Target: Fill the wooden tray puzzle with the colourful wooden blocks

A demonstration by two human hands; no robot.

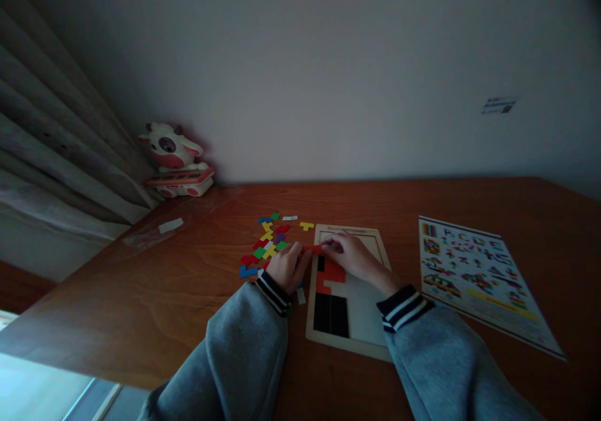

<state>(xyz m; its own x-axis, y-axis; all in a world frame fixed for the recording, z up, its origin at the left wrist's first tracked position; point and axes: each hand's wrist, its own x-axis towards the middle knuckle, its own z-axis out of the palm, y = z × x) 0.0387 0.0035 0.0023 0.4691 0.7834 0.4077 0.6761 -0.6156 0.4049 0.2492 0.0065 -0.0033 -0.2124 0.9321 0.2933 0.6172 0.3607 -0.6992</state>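
My left hand [287,267] and my right hand [350,256] meet over the upper left part of a wooden puzzle board [348,344]. Between their fingertips is an orange-red puzzle piece [313,249], with each hand pinching one end. My fingers partly cover its outline. Below it on the board lie orange pieces [323,281] and black pieces [331,314], along the left side. The right part of the board shows a pale surface. To the left of the board, partly behind my left hand, several coloured puzzle pieces [268,246] lie loose on the table.
A printed pattern sheet [474,271] lies on the wooden table [197,289] to the right. A cow-shaped toy [176,158] stands at the back left beside a curtain [61,114]. A clear plastic bag [154,228] rests near the table's left edge.
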